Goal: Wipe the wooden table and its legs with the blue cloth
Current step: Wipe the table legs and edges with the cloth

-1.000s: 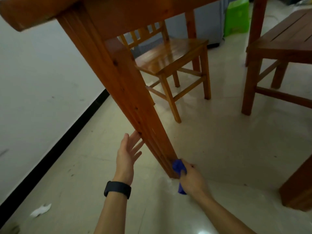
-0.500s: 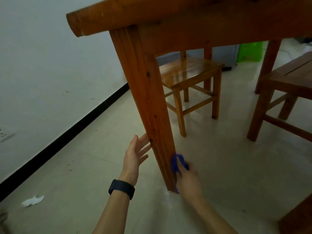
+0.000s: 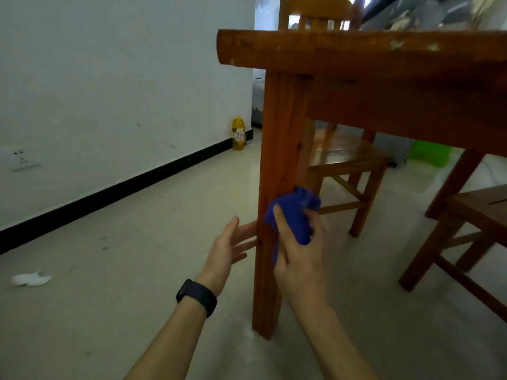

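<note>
The wooden table (image 3: 356, 53) fills the upper right, seen from low down. Its near leg (image 3: 277, 149) stands upright in the middle of the view. My right hand (image 3: 299, 259) grips the bunched blue cloth (image 3: 293, 215) and presses it against the leg's right side, about halfway up. My left hand (image 3: 227, 250), with a black band on the wrist, has straight fingers touching the leg's left side at the same height.
A wooden chair (image 3: 345, 160) stands behind the leg under the table. A wooden bench (image 3: 477, 212) is at the right. A yellow bottle (image 3: 238, 133) sits by the white wall. A scrap of white paper (image 3: 30, 278) lies on the tiled floor at left.
My right hand has slid the cloth up the leg from its foot to mid-height. My left hand rose alongside it, and my view lifted to show the table's edge.
</note>
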Demonstrator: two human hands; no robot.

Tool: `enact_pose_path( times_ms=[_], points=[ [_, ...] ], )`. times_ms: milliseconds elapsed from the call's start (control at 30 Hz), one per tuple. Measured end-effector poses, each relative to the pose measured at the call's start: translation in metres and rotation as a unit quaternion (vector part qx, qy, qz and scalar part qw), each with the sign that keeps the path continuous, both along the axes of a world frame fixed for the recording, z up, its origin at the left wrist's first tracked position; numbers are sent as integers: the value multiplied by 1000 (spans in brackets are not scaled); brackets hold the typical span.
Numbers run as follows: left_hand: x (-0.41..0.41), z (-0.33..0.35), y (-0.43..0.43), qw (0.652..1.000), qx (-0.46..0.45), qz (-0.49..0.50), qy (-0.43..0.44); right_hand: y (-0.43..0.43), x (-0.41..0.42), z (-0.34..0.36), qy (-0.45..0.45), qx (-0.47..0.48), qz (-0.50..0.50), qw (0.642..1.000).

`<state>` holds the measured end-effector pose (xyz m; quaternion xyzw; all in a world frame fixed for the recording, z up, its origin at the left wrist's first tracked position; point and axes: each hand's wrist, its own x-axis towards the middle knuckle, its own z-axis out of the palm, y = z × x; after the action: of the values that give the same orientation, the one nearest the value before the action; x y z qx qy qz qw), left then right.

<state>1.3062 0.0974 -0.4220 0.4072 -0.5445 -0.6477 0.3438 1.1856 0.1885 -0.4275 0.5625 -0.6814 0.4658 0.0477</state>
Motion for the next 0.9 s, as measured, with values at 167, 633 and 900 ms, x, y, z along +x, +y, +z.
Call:
enact_pose_path(
  times_ms=[167, 633, 900],
  points=[
    [5, 2, -4, 1000, 19, -11, 18, 35, -10, -76, 30, 287, 40, 957],
    [9, -3, -12, 999, 34, -15, 39, 13, 10, -22, 282, 273, -56, 918],
    [12, -10, -19, 993, 88, -7, 72, 7, 11, -6, 367, 85, -29, 926]
  ],
)
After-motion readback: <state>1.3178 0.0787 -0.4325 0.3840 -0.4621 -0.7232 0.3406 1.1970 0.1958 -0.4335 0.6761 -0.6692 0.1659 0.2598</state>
